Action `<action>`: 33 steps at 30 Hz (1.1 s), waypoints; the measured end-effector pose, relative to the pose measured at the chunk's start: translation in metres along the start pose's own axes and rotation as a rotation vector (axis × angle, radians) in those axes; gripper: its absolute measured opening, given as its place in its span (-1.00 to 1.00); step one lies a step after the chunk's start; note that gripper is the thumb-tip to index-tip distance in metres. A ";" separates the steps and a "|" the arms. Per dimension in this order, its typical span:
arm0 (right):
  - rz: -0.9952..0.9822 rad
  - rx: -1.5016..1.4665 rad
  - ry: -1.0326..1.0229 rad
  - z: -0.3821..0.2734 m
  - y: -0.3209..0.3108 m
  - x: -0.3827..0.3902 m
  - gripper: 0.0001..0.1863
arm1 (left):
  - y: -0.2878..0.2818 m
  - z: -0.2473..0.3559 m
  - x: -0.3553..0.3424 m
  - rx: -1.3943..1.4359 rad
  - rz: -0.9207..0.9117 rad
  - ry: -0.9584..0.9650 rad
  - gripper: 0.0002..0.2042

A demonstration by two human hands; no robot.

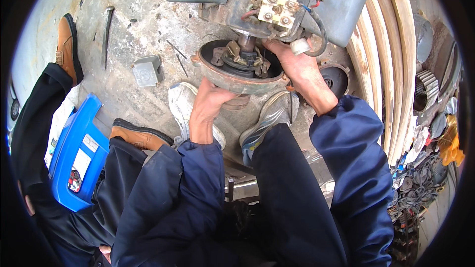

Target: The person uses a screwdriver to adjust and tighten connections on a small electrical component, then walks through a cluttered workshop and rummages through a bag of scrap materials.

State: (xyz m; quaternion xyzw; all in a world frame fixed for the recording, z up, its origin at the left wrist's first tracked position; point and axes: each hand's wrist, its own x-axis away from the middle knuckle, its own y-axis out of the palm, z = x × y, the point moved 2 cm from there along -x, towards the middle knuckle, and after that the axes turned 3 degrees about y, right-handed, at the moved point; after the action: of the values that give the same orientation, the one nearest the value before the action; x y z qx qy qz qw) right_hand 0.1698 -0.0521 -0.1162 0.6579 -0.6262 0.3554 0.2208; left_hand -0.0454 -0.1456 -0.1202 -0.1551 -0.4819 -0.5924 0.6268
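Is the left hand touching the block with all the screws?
No, the left hand is on the round metal cover, apart from the screw block.

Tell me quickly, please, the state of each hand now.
Left hand: holding the round metal cover at its near side.
Right hand: beside the cover, partly hidden; grip cannot be told.

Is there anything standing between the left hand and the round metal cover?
Nothing visible: the left hand directly touches the near side of the round metal cover, though its fingertips are hidden.
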 end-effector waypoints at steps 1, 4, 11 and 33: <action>0.002 0.018 0.009 -0.001 -0.001 0.001 -0.55 | -0.001 0.001 0.000 0.016 0.006 -0.007 -0.29; 0.011 0.039 0.008 -0.006 0.000 0.003 -0.55 | -0.006 0.000 0.000 0.018 0.023 -0.023 -0.31; -0.063 -0.006 -0.040 -0.013 -0.003 0.004 -0.52 | -0.019 -0.012 -0.001 0.193 -0.018 -0.063 -0.21; -0.037 -0.629 -0.416 -0.188 -0.163 0.108 -0.73 | 0.088 -0.071 -0.039 1.491 -0.455 -0.268 -0.41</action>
State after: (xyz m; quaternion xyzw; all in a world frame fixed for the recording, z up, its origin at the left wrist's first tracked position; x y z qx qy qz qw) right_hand 0.2902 0.0331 0.1115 0.6274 -0.7241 0.0005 0.2866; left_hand 0.0695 -0.1543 -0.1522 0.3382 -0.8430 -0.2031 0.3657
